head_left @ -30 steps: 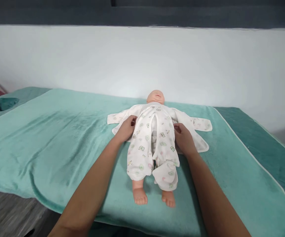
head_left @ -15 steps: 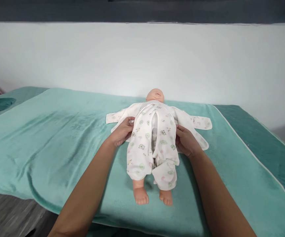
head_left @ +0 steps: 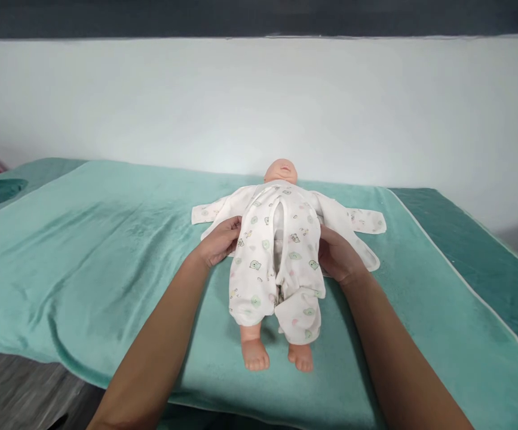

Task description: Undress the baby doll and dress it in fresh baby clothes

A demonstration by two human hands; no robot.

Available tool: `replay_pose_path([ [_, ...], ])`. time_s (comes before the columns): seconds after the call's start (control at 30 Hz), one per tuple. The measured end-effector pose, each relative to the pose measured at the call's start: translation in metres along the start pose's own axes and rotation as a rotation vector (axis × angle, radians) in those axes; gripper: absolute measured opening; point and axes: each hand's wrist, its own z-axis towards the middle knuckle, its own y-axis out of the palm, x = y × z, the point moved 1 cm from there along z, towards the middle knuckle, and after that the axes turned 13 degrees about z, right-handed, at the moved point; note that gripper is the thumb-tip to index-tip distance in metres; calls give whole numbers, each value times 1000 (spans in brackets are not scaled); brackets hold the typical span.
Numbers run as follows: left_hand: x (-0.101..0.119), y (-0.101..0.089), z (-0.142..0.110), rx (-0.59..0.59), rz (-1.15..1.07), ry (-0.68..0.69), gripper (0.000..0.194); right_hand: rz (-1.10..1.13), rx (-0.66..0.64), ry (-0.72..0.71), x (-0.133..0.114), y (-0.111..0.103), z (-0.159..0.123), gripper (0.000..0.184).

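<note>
A baby doll [head_left: 281, 171] lies on its back, head away from me and bare feet toward me. White printed baby pants [head_left: 259, 263] with a split front cover its legs and reach up over its torso. Under them a white baby jacket [head_left: 337, 216] is spread out, both sleeves stretched sideways. My left hand [head_left: 223, 240] is closed at the left side of the pants, thumb and fingers against the fabric. Opposite it, my right hand [head_left: 337, 254] grips the right side, its fingertips partly hidden by the cloth.
A wrinkled green sheet [head_left: 106, 251] covers the table. At the right a darker green strip [head_left: 478, 251] shows beyond its pale edge. A white wall [head_left: 259, 101] stands behind the doll's head. Grey wood-look flooring [head_left: 17, 388] shows at the lower left.
The view has shifted very slightly. My right fingers have slipped a little further behind the edge of the pants; my left hand is nearly still.
</note>
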Motion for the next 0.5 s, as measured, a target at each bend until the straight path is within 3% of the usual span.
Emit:
replay_pose_path([
  [0.5,1,1,2,32,-54,6,42,27,77,-109,9,-1,2,31],
])
